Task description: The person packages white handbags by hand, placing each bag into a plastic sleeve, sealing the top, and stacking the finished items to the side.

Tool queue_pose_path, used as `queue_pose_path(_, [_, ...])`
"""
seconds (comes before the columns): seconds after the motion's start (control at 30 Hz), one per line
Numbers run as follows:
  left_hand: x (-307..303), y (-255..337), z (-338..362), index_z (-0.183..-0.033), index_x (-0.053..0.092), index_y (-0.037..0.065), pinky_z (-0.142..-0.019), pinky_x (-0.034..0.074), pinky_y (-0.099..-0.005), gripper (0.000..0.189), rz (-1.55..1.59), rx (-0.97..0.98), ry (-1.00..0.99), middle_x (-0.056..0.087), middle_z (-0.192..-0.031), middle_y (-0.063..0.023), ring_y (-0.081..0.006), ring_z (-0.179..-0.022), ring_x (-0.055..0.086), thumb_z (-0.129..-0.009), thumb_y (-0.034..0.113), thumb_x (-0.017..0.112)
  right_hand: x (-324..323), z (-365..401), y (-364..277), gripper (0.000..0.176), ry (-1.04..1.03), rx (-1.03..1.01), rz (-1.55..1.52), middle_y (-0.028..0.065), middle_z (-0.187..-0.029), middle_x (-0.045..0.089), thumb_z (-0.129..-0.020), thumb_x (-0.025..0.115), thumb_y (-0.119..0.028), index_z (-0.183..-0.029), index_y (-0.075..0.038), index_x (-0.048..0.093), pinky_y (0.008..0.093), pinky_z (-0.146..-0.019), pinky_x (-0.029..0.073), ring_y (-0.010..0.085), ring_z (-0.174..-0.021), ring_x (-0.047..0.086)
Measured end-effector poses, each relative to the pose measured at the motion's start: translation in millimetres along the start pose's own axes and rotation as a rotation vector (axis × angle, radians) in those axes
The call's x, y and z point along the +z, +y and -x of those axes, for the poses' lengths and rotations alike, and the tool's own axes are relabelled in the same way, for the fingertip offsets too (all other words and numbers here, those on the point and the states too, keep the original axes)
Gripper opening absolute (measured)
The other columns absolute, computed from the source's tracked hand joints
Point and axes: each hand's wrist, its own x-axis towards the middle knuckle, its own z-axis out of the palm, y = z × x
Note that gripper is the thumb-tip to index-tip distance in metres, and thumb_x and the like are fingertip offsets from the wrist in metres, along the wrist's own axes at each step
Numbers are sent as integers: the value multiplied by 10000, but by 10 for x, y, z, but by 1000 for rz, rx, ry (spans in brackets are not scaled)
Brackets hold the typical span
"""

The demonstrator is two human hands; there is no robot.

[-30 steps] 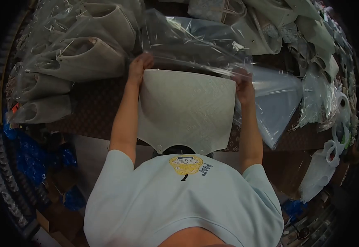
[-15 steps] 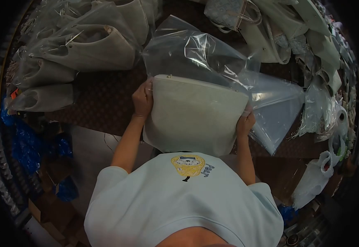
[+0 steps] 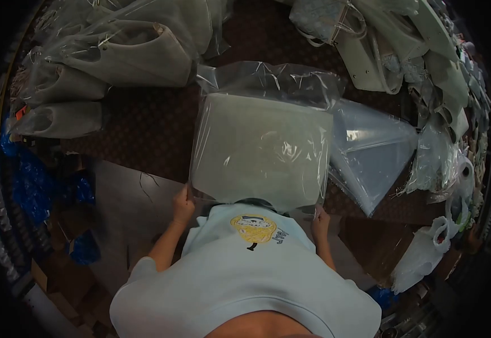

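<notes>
A pale cream handbag (image 3: 262, 149) lies in front of my body, inside a clear plastic bag (image 3: 273, 79). The plastic stretches past the handbag's far edge in a crinkled, shiny strip. At the near left corner, my left hand (image 3: 183, 205) is closed on the edge of the plastic bag. My right hand (image 3: 321, 221) pinches the same plastic at the near right corner. The near edge of the handbag rests close to my shirt, so the bag's opening is partly hidden.
Flat clear plastic bags (image 3: 378, 149) lie at the right on the brown patterned table (image 3: 144, 127). Several wrapped pale handbags (image 3: 138, 56) stand at the back left. More pale bags (image 3: 363, 62) are piled at the back right. Blue plastic (image 3: 31, 186) sits at lower left.
Both hands have moved toward my body, from the handbag's sides to the near corners. The clear plastic now covers the handbag, and its far end is pulled much closer.
</notes>
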Motion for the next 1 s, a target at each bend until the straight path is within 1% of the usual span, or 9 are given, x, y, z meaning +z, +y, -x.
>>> queue_pose_path(0.23, [-1381, 1795, -1018, -1232, 493, 6, -399, 252, -144, 391, 632, -116, 123, 455, -571, 60, 19, -438, 294, -852, 73, 429, -694, -358, -2337, 354, 108, -391, -173, 56, -564, 570, -903, 490, -291, -719, -16, 618, 225, -399, 369, 99, -436, 494])
queue_pose_path(0.33, [-2082, 2321, -1104, -1161, 537, -37, -348, 197, -142, 391, 786, 154, 158, 365, -467, 69, 28, -372, 260, -819, 81, 390, -1120, -226, -3289, 356, 322, -568, 123, 58, -537, 541, -883, 488, -298, -676, -26, 588, 220, -373, 314, 87, -399, 456])
queue_pose_path(0.4, [-2336, 2539, -1268, -1145, 550, -39, -339, 199, -153, 394, 717, 156, 152, 351, -450, 66, 13, -355, 250, -813, 93, 384, -1294, -215, -3718, 355, 107, -672, 171, 49, -508, 519, -870, 489, -298, -659, -30, 586, 216, -366, 293, 78, -379, 427])
queue_pose_path(0.67, [-2294, 2274, -1711, -1107, 588, -10, -328, 270, -218, 392, 341, -12, -168, 368, -418, 32, -47, -319, 283, -821, 149, 370, -970, -516, -3986, 287, -77, -342, 695, 68, -636, 612, -819, 562, -272, -788, -1, 653, 258, -423, 404, 134, -493, 563])
queue_pose_path(0.77, [-2353, 2388, -1518, -1127, 584, 39, -495, 431, -270, 345, -104, 111, 89, 537, -565, -35, -116, -487, 513, -833, 175, 466, -690, 135, -4102, 304, 381, -948, 896, 60, -828, 663, -790, 628, -293, -973, -50, 632, 334, -744, 491, 230, -826, 636])
queue_pose_path(0.8, [-2333, 2530, -1384, -1136, 579, 64, -700, 414, -341, 354, -346, 473, 284, 580, -704, -52, -157, -680, 549, -808, 192, 544, -594, 166, -4115, 304, 397, -944, 894, 60, -828, 663, -790, 628, -293, -973, -50, 632, 334, -744, 491, 230, -826, 636])
queue_pose_path(0.87, [-2242, 2623, -1333, -1145, 573, 89, -905, 397, -411, 385, -576, 838, 478, 623, -842, -68, -197, -874, 585, -783, 210, 622, -439, 122, -4063, 338, 173, -1379, 1049, 50, -910, 648, -726, 695, -210, -1045, -126, 620, 429, -1040, 272, 280, -1036, 543])
queue_pose_path(0.93, [-2100, 2554, -1422, -1141, 566, 123, -1077, 100, -517, 484, -458, 959, -23, 601, -989, -52, -230, -1115, 469, -700, 246, 722, -478, -250, -3939, 357, 61, -1298, 990, 45, -899, 655, -692, 715, -197, -1030, -127, 622, 451, -1104, 88, 267, -1122, 480])
queue_pose_path(1.0, [-2085, 2486, -1619, -1106, 579, 129, -1078, 32, -530, 455, -511, 928, 106, 606, -947, -38, -224, -1134, 455, -691, 244, 726, -573, -439, -3989, 268, -38, -1057, 1133, 42, -836, 661, -691, 707, -179, -944, -115, 649, 459, -1098, 111, 255, -1119, 482])
